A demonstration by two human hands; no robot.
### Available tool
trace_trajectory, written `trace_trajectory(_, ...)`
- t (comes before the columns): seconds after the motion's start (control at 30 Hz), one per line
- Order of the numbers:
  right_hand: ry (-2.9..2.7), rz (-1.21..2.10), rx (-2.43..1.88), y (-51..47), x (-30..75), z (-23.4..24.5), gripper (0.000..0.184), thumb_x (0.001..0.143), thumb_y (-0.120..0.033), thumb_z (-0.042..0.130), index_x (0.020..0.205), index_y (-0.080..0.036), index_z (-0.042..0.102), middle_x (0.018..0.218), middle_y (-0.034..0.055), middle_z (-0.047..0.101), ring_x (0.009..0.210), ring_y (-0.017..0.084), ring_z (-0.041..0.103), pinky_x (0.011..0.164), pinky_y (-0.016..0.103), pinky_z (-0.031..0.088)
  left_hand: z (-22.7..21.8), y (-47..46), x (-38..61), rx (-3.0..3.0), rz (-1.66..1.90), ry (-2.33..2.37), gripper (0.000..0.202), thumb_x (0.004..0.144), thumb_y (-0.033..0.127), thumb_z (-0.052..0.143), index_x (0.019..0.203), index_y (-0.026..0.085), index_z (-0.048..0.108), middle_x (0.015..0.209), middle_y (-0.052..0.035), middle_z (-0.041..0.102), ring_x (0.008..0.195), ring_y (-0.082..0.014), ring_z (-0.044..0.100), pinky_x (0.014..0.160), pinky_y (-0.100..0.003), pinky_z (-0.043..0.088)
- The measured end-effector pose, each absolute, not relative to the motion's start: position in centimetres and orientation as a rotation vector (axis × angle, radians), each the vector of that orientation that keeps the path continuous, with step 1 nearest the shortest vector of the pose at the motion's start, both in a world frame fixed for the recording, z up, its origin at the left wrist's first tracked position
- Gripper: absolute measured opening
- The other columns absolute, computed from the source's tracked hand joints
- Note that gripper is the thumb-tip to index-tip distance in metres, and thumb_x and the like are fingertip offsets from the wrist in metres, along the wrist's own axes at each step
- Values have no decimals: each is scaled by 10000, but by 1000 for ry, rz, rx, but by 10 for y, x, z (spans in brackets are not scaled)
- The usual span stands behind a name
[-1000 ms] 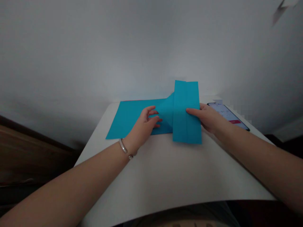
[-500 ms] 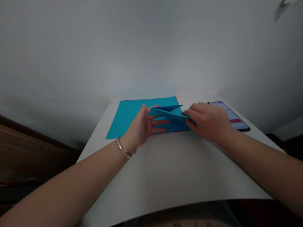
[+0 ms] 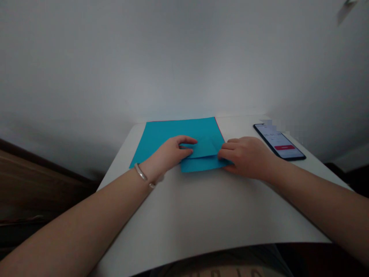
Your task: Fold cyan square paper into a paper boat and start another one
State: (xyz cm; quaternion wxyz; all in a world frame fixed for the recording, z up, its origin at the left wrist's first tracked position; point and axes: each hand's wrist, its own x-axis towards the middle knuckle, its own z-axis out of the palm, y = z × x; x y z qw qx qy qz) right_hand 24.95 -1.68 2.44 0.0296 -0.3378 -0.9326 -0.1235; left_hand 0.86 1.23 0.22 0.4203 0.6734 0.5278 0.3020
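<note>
A folded blue paper piece (image 3: 201, 159) lies flat on the white table (image 3: 201, 215), partly over a larger blue sheet (image 3: 161, 134). My left hand (image 3: 170, 154), with a silver bracelet at the wrist, rests on the folded piece's left part with fingers curled and pressing down. On the piece's right end sits my right hand (image 3: 245, 157), its fingers bent and pressed on the paper's edge.
A phone (image 3: 278, 141) with a lit screen lies at the table's right, just beyond my right hand. A pale wall stands close behind the table. Dark wooden furniture (image 3: 43, 184) is at the left, below table height.
The folded piece stood upright a second ago. It was tipped down and now lies flat on the table, with both hands pressing on it.
</note>
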Motion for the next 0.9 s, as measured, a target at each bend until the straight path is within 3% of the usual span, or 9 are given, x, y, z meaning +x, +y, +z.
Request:
trace_trajectory(0.13, -2798, -248, -1066, -17, 250, 23, 348, 777, -353, 618, 1096, -214, 599, 1116, 78, 645, 931, 246, 614, 670, 328, 446, 3, 9, 8, 2236, 620, 1319, 325, 738, 124, 533, 989, 218, 716, 1128, -41, 675, 1054, -226, 608, 976, -376, 452)
trace_trajectory(0.2, -2801, -187, -1027, -17, 250, 20, 462, 782, -364, 609, 1217, -221, 554, 1215, 85, 616, 1014, 254, 601, 738, 344, 471, 3, 7, 10, 2361, 598, 1291, 323, 773, 122, 510, 1007, 208, 714, 1197, -45, 647, 1124, -223, 579, 1027, -374, 421)
trace_trajectory(0.47, -2854, -78, -1040, -18, 247, 21, 386, 834, -347, 560, 1204, -248, 611, 1129, 53, 681, 997, 236, 640, 814, 372, 504, 0, 8, 10, 2546, 509, 1254, 365, 818, 79, 461, 1078, 197, 687, 1243, -52, 605, 1140, -189, 565, 1023, -346, 434)
trace_trajectory(0.57, -2858, -47, -1057, -17, 247, 21, 316, 839, -312, 556, 1132, -245, 655, 1105, 36, 695, 1007, 222, 638, 842, 359, 503, 0, 7, 8, 2674, 515, 1207, 306, 836, 105, 498, 1038, 215, 699, 1251, -53, 592, 1132, -209, 553, 1009, -382, 429)
trace_trajectory(0.7, -2849, -26, -1031, -15, 246, 19, 269, 838, -285, 559, 1071, -237, 685, 1125, 20, 692, 1031, 214, 625, 879, 355, 498, 9, -3, 10, 2910, 452, 1095, 214, 902, 282, 524, 1009, 243, 705, 1146, -37, 644, 1043, -237, 561, 947, -435, 425)
trace_trajectory(0.83, -2854, -48, -996, -16, 244, 20, 292, 827, -294, 583, 1091, -220, 684, 1155, 38, 675, 1033, 228, 618, 876, 367, 500, 20, -17, 14, 2975, 266, 940, 426, 889, 511, 507, 1114, 185, 665, 1117, -82, 643, 1011, -242, 574, 910, -400, 446)
trace_trajectory(0.9, -2864, -43, -990, -16, 243, 21, 289, 829, -298, 578, 1086, -223, 688, 1157, 38, 670, 1022, 227, 617, 864, 364, 504, 21, -21, 15, 3014, 206, 965, 428, 880, 506, 524, 1131, 186, 657, 1109, -87, 640, 1005, -253, 574, 887, -404, 456)
